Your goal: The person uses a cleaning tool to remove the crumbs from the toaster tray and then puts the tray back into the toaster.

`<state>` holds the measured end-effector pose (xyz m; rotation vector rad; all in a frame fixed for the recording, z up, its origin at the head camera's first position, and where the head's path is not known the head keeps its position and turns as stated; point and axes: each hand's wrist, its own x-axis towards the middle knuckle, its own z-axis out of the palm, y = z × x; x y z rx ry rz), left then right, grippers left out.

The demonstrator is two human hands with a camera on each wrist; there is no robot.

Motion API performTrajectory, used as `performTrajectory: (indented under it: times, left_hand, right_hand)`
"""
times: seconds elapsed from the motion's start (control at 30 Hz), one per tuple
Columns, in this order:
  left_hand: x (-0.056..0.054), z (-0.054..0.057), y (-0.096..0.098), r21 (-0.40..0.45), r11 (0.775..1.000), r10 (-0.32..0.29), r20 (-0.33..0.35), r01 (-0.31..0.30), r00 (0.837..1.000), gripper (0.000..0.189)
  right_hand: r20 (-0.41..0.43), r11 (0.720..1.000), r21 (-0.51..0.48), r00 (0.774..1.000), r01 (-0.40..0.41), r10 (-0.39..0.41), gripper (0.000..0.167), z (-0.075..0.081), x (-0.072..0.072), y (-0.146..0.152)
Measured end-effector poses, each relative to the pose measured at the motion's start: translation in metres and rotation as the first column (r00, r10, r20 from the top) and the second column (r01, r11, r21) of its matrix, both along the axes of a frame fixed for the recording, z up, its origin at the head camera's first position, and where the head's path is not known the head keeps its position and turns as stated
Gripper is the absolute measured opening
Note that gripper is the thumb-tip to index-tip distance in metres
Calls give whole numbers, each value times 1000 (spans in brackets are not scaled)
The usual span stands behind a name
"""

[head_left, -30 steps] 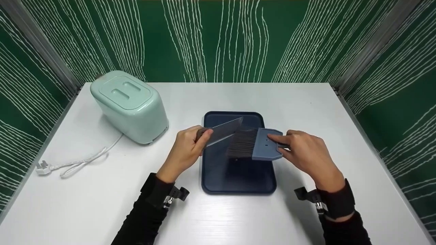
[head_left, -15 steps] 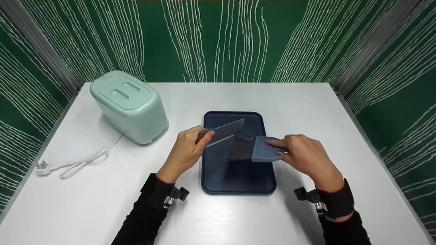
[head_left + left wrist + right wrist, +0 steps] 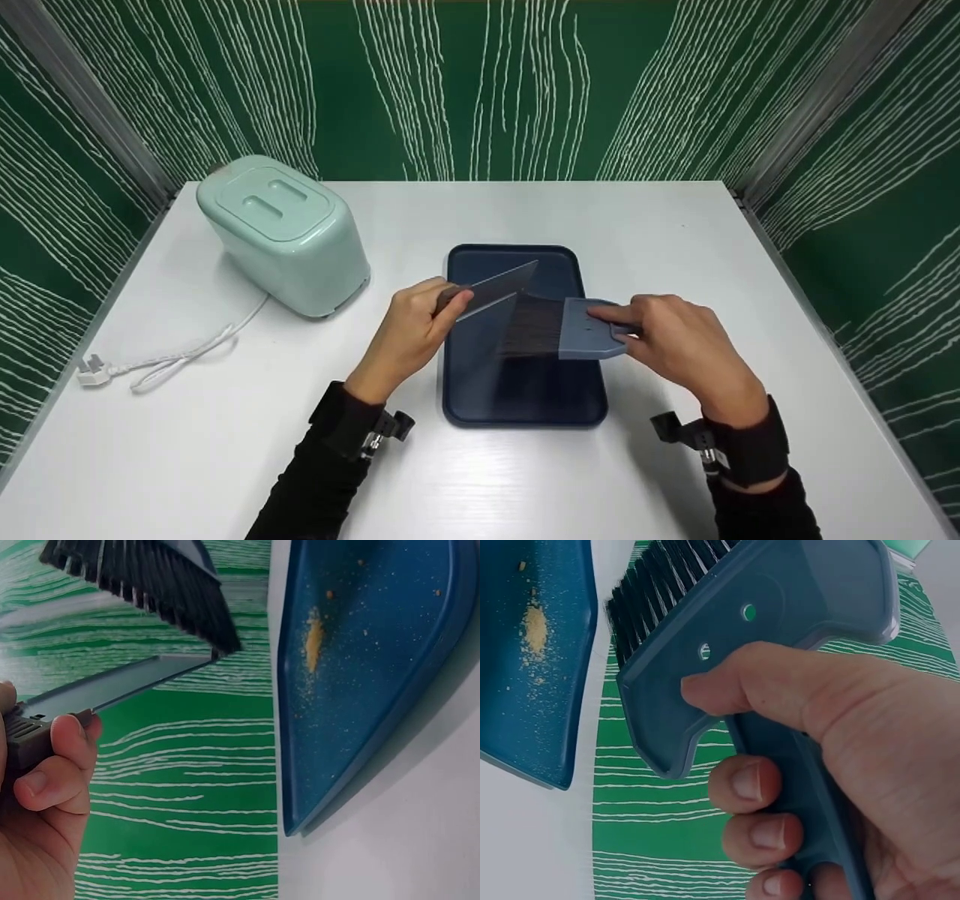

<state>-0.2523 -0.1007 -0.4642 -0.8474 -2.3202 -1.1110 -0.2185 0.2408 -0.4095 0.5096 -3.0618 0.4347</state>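
My left hand (image 3: 411, 322) grips the grey end of a thin metal crumb tray (image 3: 499, 289), which it holds tilted above a dark blue tray (image 3: 469, 397). In the left wrist view, fingers and thumb close round the crumb tray's grey handle (image 3: 34, 739). My right hand (image 3: 675, 337) holds a blue hand brush (image 3: 589, 330), its thumb pressed on the brush head and its fingers curled round the handle. The dark bristles (image 3: 157, 596) are close to the crumb tray's far end; whether they touch is unclear. Yellowish crumbs (image 3: 535, 631) lie in a small pile and scattered over the blue tray.
A pale green toaster (image 3: 289, 232) stands at the back left. Its white cord and plug (image 3: 94, 371) lie on the white table (image 3: 660, 232). Green panels (image 3: 465, 90) with white lines enclose the back and sides.
The brush has dipped slightly toward me and then shifted a little to the right. The crumb tray has barely moved; my left hand stays in place.
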Motion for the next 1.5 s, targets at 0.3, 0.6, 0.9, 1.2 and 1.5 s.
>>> performTrajectory:
  times: [0.3, 0.6, 0.9, 1.2, 1.5]
  left_hand:
    - [1, 2, 1, -4, 1000, -6, -2, 6, 1000, 24]
    - [3, 3, 3, -17, 1000, -26, -19, 25, 999, 23]
    - [4, 2, 3, -35, 998, -58, -29, 57, 998, 37]
    - [4, 3, 3, -43, 998, -41, -30, 40, 999, 23]
    - [3, 3, 2, -36, 999, -17, -36, 15, 999, 21]
  right_hand:
    - [-91, 999, 35, 996, 5, -1, 53, 5, 3, 0]
    - [-139, 999, 32, 990, 24, -19, 49, 0, 2, -1]
    - [-107, 1000, 26, 994, -4, 7, 50, -5, -2, -3]
    - [26, 996, -9, 996, -89, 89, 45, 0, 3, -8]
    - [184, 995, -64, 979, -78, 89, 41, 6, 3, 5]
